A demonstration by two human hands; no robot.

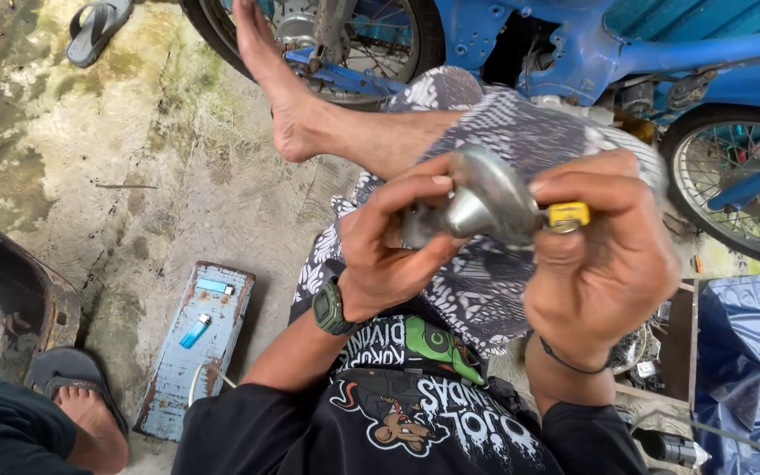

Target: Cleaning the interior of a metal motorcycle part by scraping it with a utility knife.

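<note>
Black cloth of the person's printed shirt [398, 422] fills the bottom edge, with a second person's dark trouser leg and a foot in a dark sandal [76, 400] cut off at the lower left. Beside that foot a flat, worn pale-blue board [178, 378] lies on the concrete floor [151, 158]; on it rest a small blue lighter [193, 332] and a paler blue slip above it. At the lower right an open wooden box [675, 352] holds a tangle of small metal parts, too jumbled and hidden by the wrist to tell apart.

Above the lap, over patterned black-and-white shorts [485, 290], both hands meet on a dull grey metal part [485, 202] with a rounded, dome-like body. The left hand [389, 246], a dark green watch [331, 308] at its wrist, is curled closed round the part's left end, thumb on top and fingers [415, 189] wrapped behind. The right hand [600, 255] is closed too, pinching a small yellow-headed piece [567, 215] against the part's right edge; whether that piece is joined to the part I cannot tell. The palms hide the part's underside.

Farther off, the person's bare leg [310, 114] stretches toward a blue motorbike [626, 53], whose spoked wheels are cut off by the frame. A grey sandal [94, 31] lies at the top left.
</note>
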